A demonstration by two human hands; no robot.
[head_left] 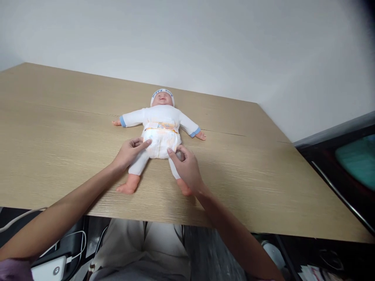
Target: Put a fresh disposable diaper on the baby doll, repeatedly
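On its back on the wooden table lies a baby doll [162, 114] in a white outfit with blue cuffs and a white cap, its arms spread and its feet towards me. A white diaper [160, 142] with an orange printed waistband is around its hips. My left hand [130, 151] pinches the diaper's edge by the leg on the left, thumb on top. At the other leg, my right hand [185, 162] has thumb and forefinger closed on the diaper's edge. The fingers under each edge are partly hidden.
The wooden table [73, 156] reaches back to a pale wall [175, 43]. A dark-framed screen [354, 164] stands at the right edge. Below the front edge are a white power bank [49, 269] with a cable, and my lap [143, 249].
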